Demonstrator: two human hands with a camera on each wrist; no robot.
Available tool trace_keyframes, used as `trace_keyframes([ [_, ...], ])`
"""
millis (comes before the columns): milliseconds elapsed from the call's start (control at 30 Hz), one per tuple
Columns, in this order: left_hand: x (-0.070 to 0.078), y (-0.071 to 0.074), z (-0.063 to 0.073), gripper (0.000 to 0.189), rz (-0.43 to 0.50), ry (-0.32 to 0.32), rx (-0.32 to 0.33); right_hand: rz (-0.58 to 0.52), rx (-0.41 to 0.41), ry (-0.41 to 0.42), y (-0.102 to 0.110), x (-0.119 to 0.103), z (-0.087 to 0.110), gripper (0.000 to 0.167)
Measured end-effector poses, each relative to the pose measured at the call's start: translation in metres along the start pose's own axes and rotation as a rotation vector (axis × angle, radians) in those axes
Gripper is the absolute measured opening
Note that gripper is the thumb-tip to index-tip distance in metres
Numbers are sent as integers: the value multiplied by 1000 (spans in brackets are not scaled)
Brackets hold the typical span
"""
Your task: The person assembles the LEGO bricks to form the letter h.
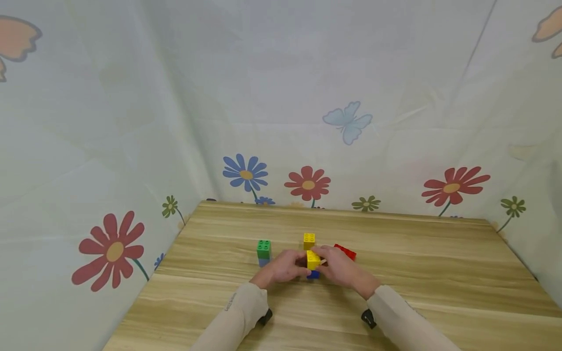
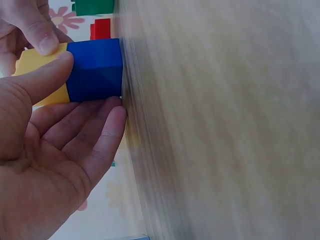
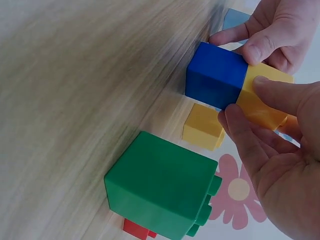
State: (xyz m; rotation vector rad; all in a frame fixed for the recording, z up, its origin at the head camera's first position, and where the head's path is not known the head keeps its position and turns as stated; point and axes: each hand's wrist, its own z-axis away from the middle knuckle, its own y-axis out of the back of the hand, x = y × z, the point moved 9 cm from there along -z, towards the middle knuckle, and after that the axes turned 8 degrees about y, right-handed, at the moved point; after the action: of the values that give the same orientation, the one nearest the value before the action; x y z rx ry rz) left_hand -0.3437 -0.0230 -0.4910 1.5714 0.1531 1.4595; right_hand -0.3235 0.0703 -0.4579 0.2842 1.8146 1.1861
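Note:
A yellow toy building brick (image 1: 313,259) sits on top of a blue brick (image 1: 313,275), the two stacked upright on the table. My left hand (image 1: 284,266) holds the stack from the left, its thumb across the seam between the bricks and its fingers along the far side of the blue one (image 2: 95,72). From the right, my right hand (image 1: 341,267) pinches the yellow brick (image 3: 265,95) between thumb and fingers, with fingertips close to the seam. In the right wrist view the blue brick's base is at the tabletop; whether it touches is hard to tell.
Left of the hands stands a green brick (image 1: 263,248) on a light blue one (image 1: 264,262). Another yellow brick (image 1: 309,240) is behind the stack. A red brick (image 1: 345,251) lies behind my right hand. Close to the right wrist camera stands a large green brick (image 3: 160,180).

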Motion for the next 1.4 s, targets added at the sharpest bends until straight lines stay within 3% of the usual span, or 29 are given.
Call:
trace_keyframes([
  [467,3,3,-1,18,-46,4,36,1,53,82,5,-5,-1,43],
  [1400,2,0,0,23,-45,-2,32,-13,31,23,8,-3,-5,41],
])
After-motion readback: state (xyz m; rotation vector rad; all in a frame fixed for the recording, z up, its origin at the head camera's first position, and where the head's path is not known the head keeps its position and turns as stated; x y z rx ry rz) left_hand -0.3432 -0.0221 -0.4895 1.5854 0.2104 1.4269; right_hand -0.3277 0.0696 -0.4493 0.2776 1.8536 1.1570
